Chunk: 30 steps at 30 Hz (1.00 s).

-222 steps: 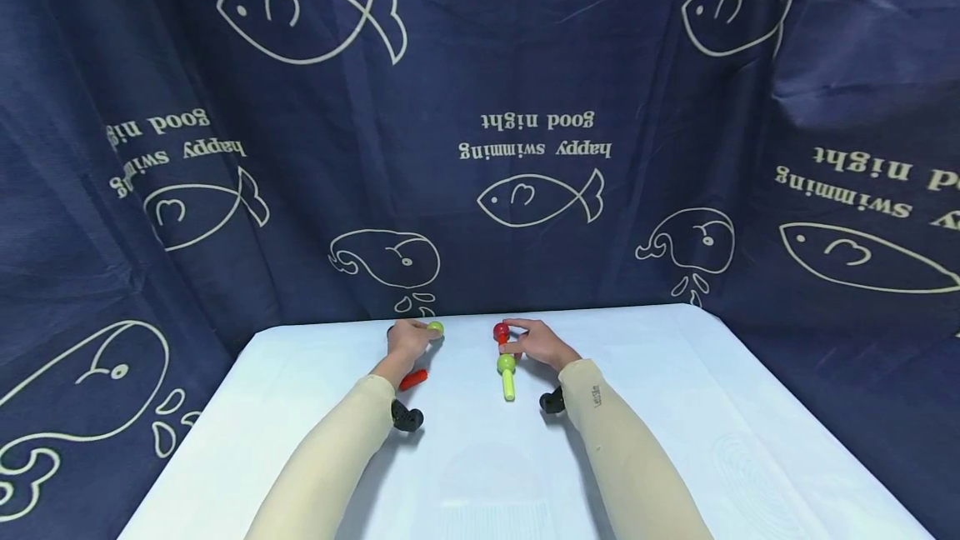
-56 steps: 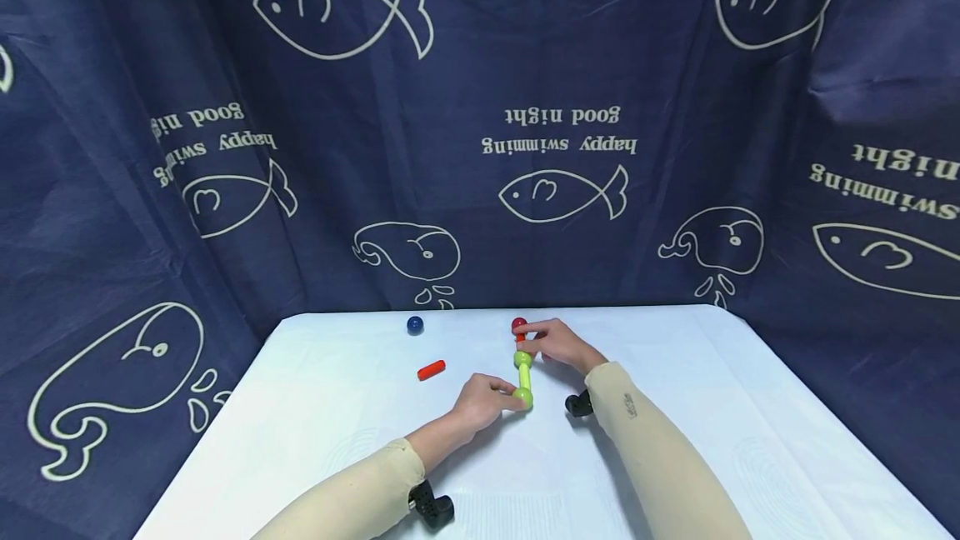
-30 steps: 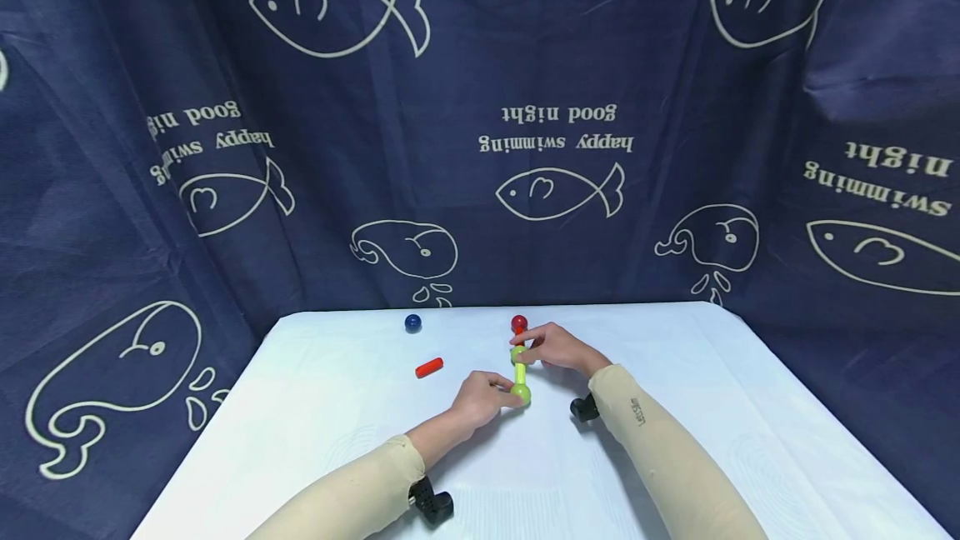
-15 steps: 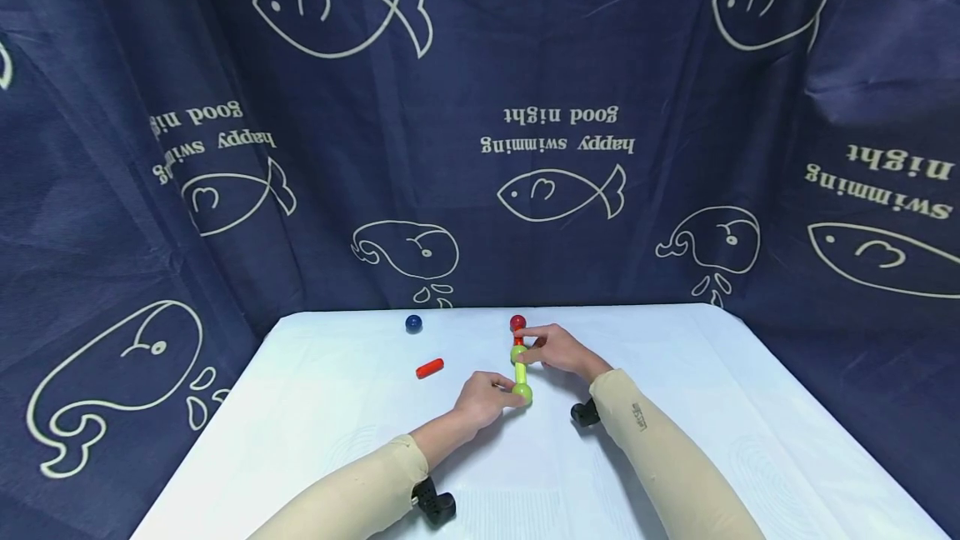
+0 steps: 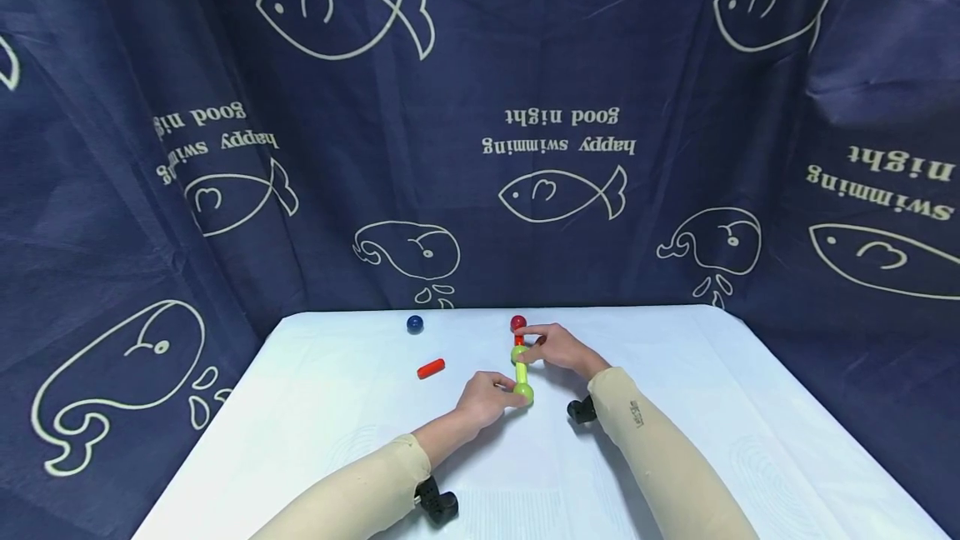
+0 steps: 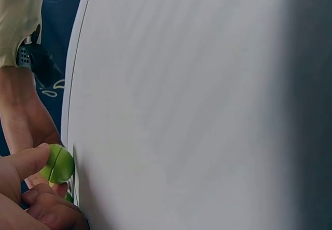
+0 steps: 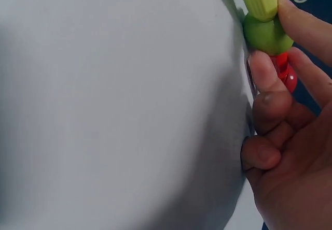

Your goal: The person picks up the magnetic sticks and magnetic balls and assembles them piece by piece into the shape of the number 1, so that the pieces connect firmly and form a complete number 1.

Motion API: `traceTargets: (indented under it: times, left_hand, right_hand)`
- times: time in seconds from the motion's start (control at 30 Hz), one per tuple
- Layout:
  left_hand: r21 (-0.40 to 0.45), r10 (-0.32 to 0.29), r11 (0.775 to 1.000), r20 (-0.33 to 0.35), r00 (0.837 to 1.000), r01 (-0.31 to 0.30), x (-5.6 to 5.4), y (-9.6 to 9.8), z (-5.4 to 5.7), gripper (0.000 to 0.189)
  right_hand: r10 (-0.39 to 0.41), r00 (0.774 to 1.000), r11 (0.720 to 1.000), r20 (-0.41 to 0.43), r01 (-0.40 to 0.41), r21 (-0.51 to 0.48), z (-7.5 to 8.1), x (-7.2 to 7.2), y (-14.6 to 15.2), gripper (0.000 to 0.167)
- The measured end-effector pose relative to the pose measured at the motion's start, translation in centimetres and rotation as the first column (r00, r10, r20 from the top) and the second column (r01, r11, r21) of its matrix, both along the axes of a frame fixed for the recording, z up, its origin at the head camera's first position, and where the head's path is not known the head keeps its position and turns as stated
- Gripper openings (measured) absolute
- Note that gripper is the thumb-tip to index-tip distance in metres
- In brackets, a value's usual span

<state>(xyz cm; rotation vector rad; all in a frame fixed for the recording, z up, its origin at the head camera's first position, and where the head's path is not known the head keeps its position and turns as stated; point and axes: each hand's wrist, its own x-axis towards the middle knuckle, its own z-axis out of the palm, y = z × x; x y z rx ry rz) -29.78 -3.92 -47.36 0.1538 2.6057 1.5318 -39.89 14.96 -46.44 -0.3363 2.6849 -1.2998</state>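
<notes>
On a white table (image 5: 360,390), a ball-and-rod chain (image 5: 521,372) lay lengthwise, its red ball (image 5: 518,323) pointing toward the table's far edge. A person's left hand (image 5: 484,399) closed around the green end ball (image 5: 525,392); the right hand (image 5: 561,350) pinched the green middle ball (image 5: 517,353).

Nearer green ball (image 5: 524,394) now against yellow rod (image 5: 521,372)

Head cam's bright and pretty crisp, soft shadows on the table (image 5: 300,407); wrist cams way dimmer, one side blurry.
</notes>
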Motion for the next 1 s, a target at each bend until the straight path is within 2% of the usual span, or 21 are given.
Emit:
traceTargets:
  times: [0.23,0.63,1.0]
  left_hand:
    - [-0.022,-0.002,1.000,0.003,1.000,0.002,0.07,0.08,0.01,0.028]
    - [-0.023,0.000,1.000,0.016,1.000,0.000,-0.08,0.07,0.14,0.029]
    - [-0.035,-0.011,0.999,0.011,1.000,0.011,-0.28,-0.06,0.00,0.030]
  right_hand:
    - [-0.033,0.999,0.999,0.028,0.034,-0.014,-0.11,-0.24,0.05,0.067]
    - [0.004,0.997,0.994,0.074,0.004,-0.113,0.15,-0.30,0.08,0.069]
    - [-0.016,0.998,0.997,0.061,0.020,-0.073,-0.10,-0.60,-0.02,0.065]
